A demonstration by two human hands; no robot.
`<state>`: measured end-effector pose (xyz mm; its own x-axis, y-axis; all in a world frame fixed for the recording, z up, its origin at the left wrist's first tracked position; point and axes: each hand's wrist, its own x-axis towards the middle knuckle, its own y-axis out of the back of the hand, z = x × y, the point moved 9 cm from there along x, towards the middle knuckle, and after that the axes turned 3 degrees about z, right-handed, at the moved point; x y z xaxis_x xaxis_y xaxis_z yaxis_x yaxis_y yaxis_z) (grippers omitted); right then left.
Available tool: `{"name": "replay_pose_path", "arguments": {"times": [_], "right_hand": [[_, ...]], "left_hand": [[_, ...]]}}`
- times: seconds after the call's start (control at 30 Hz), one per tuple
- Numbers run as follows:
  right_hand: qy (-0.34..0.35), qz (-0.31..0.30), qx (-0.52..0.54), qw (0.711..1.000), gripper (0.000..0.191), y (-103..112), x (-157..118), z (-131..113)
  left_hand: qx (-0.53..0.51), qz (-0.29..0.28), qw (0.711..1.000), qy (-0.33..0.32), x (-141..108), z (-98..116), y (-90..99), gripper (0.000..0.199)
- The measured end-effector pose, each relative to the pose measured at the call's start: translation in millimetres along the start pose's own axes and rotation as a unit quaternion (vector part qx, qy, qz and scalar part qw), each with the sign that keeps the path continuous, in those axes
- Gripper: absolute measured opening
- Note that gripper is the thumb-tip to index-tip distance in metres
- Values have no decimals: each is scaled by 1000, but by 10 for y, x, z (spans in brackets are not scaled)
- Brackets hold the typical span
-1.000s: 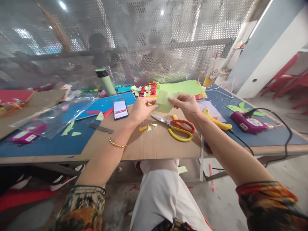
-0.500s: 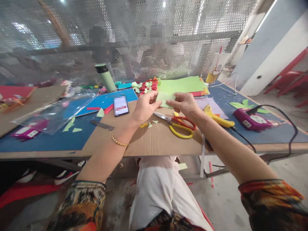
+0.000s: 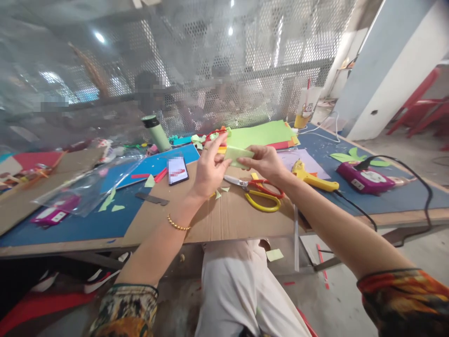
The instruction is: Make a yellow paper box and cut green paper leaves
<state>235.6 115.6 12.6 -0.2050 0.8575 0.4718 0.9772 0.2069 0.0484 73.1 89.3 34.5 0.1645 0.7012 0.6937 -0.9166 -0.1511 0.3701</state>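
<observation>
A small piece of light green paper (image 3: 235,154) is held up over the cardboard, between my two hands. My left hand (image 3: 209,168) has its thumb against the paper's left edge, with the fingers stretched upward behind it. On the right side, my right hand (image 3: 265,163) pinches the paper between thumb and fingers. Just below lie scissors (image 3: 263,200) with one red and one yellow handle, blades pointing left. Small green scraps (image 3: 218,194) rest on the cardboard (image 3: 206,224) near my left wrist.
A phone (image 3: 177,170), a dark flat blade (image 3: 152,199) and a green bottle (image 3: 156,133) stand or lie to the left. Rightward are a yellow glue gun (image 3: 314,179), a purple power strip (image 3: 365,177) with a black cable, and a drink cup (image 3: 304,110). Green sheets (image 3: 261,134) lie behind my hands.
My left fingers have straightened upward, and the green paper has tilted and looks narrower. The view has shifted, so the table appears slightly lower.
</observation>
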Motion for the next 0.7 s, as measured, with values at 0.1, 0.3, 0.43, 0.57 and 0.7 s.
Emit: {"name": "replay_pose_path", "arguments": {"times": [0.1,0.3,0.43,0.57,0.7], "right_hand": [[38,24,-17,999,61,27,-2,-65],[34,-3,-66,997,68,-7,-11,-37],[48,4,-101,994,72,6,-22,-98],[66,10,-103,992,75,8,-25,-131],[63,-1,-116,991,71,-2,-23,-93]], "left_hand": [[-54,-6,997,56,-7,-117,-29,40],[-115,-12,986,117,-18,-183,-89,38],[-127,3,985,112,-23,-151,-90,48],[-135,-13,985,109,-25,-132,-132,49],[-150,-29,985,86,5,-100,-129,36]]}}
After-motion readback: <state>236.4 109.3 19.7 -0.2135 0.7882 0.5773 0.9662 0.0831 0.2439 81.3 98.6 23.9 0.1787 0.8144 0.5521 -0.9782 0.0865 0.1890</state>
